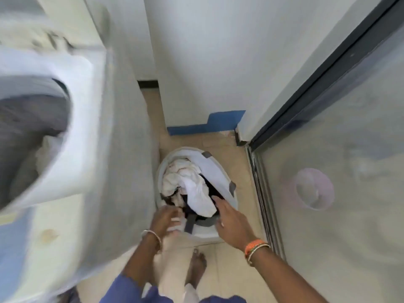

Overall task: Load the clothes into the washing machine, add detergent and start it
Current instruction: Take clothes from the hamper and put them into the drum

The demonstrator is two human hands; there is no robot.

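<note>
A white top-loading washing machine [87,119] fills the left side, its lid up and grey clothes [28,127] lying in the drum. On the floor beside it stands a white laundry basket [218,171] with grey handles, holding white clothes [190,184] and dark ones underneath. My left hand [164,219] reaches over the basket's near rim with fingers loosely curved, holding nothing I can make out. My right hand [227,217] stretches toward the white clothes with straight fingers, its fingertips at the cloth's edge.
A glass door with a dark frame [328,68] runs along the right, with a pink round bin [314,189] behind the glass. White walls [218,62] close the far end. My bare foot [196,267] stands on the beige tiled floor just before the basket.
</note>
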